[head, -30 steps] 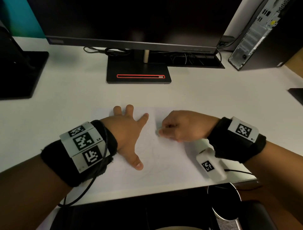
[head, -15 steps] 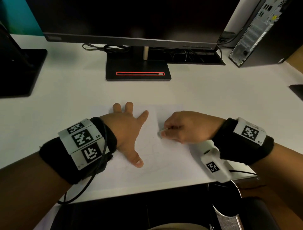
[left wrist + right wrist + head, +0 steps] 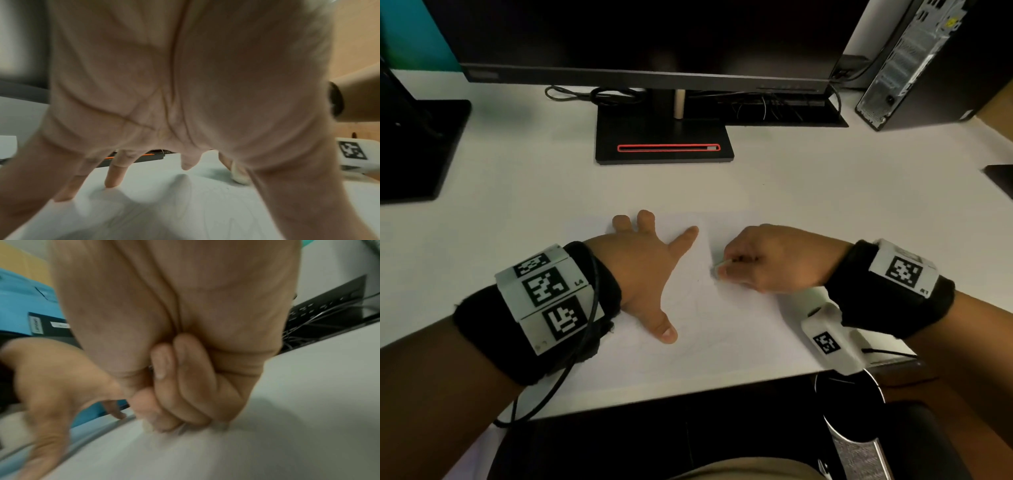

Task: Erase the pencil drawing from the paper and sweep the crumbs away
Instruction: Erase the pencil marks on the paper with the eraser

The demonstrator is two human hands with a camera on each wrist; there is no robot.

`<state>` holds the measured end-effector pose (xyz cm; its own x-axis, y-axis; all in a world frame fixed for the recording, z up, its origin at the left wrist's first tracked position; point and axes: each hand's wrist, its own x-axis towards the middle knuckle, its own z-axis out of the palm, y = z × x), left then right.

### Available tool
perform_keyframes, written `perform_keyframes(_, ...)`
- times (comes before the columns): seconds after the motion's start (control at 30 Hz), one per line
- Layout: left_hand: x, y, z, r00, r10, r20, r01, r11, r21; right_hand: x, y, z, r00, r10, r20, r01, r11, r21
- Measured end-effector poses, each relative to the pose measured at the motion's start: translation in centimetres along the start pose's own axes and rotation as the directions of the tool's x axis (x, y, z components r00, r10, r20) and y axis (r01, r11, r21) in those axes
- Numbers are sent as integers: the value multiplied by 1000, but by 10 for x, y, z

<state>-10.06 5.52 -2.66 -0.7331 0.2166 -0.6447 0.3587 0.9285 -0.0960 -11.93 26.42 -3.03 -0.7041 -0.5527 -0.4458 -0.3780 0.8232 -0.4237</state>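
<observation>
A white sheet of paper [image 3: 722, 335] with faint pencil lines lies on the white desk near its front edge. My left hand [image 3: 643, 267] lies on it with fingers spread straight, pressing the sheet flat; in the left wrist view its fingertips [image 3: 113, 181] touch the paper [image 3: 185, 203]. My right hand [image 3: 767, 263] is curled and pinches a small white eraser [image 3: 717, 269], whose end touches the paper right of my left index finger. The eraser [image 3: 239, 175] also shows in the left wrist view. In the blurred right wrist view the curled fingers [image 3: 174, 394] hide it.
A monitor stands behind on a black base [image 3: 664, 140] with cables beside it. A second black stand [image 3: 414, 150] is at the left and a computer tower [image 3: 914, 65] at the back right. A dark round cup [image 3: 849, 411] sits below the desk's front edge.
My right hand with the eraser has shifted slightly back and forth over the upper middle of the sheet. My left hand has stayed pressed in place.
</observation>
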Motion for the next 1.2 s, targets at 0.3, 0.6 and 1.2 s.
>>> perform_keyframes(0.3,-6,2,4,998,5,70,1,997,-76,-6,0,4,999,-33,22,33,999,-26)
perform_keyframes(0.6,-13,7,-1,993,4,122,5,997,-78,-15,-2,12,997,-67,38,69,997,-33)
perform_keyframes(1.2,-16,7,-2,992,7,127,4,997,-83,-23,-11,18,988,-80,132,86,995,-42)
